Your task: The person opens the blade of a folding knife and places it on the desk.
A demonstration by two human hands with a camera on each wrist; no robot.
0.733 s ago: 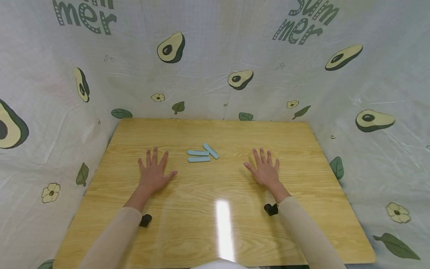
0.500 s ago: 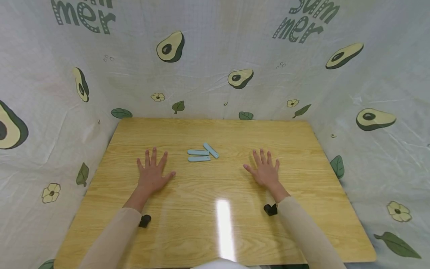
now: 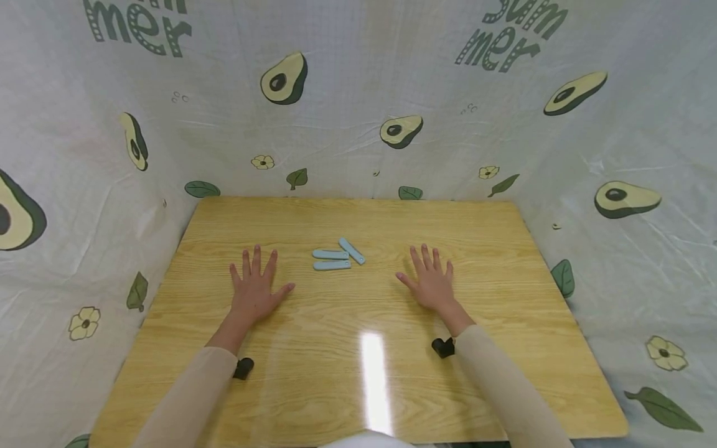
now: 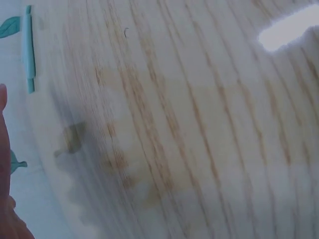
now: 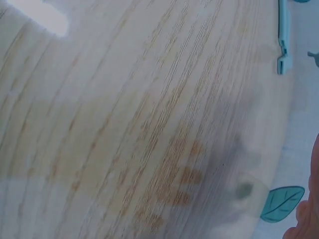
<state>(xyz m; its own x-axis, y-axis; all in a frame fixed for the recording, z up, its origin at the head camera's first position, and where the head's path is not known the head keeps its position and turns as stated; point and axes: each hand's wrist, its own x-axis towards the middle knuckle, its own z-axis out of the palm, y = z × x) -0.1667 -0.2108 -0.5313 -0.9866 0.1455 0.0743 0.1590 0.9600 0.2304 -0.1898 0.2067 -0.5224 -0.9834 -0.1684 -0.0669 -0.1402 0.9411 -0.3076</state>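
Observation:
Three slim light-blue pieces, which look like bag sealing clips, lie beyond and between my hands in the head view. The upper clip (image 3: 329, 254) and lower clip (image 3: 332, 266) lie nearly parallel, with a slanted clip (image 3: 352, 251) at their right. To their left, my left hand (image 3: 253, 294) is spread palm down, holding nothing. My right hand (image 3: 434, 287), also spread and holding nothing, is to their right. Whether either palm touches the wood cannot be told. Edge-on clips show at the left wrist view's upper left (image 4: 30, 52) and in the right wrist view (image 5: 283, 40).
A wooden table (image 3: 358, 218) with rounded front corners lies under both hands. White cloth (image 3: 336, 37) printed with avocados and leaves surrounds its back and sides. Light glares off the tabletop near the front middle. A small black device (image 3: 444, 347) sits at each wrist.
My right hand has shifted a little left, toward the clips. My left hand stays almost where it was, and the clips have not moved.

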